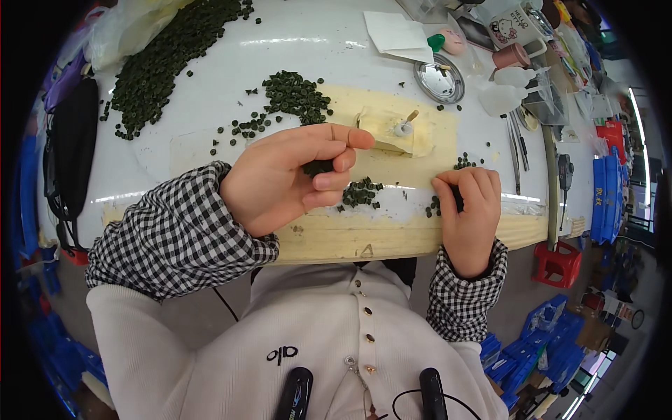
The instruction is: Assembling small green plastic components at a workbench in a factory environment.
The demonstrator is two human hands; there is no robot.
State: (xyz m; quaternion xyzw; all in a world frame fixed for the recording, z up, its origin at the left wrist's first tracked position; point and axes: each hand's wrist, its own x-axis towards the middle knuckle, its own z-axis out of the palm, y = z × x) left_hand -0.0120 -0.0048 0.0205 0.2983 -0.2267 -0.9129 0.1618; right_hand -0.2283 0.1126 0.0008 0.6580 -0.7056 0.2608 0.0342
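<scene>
White tabletop [308, 49]: spreading under it all
Left hand [287, 178]: curling loosely, tbh can't tell if gripping
Right hand [472, 210]: curling well apart, can't tell either
Pale-yellow wrapped block [385, 134]: sitting beyond, between hands
Small dark-green round pieces [294, 94]: piling beyond left, clustering by right

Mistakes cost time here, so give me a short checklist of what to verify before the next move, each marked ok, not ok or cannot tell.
1. Green parts gathered in one pile: not ok, several clusters and strays.
2. Right hand at a cluster of parts: ok.
3. Part pinched in right fingers: cannot tell, the hand hides it.
4. Left hand off the block: cannot tell, fingertip overlaps its edge in view.
5. Thin tools clear of both hands: ok, they lie beyond the right hand.
</scene>
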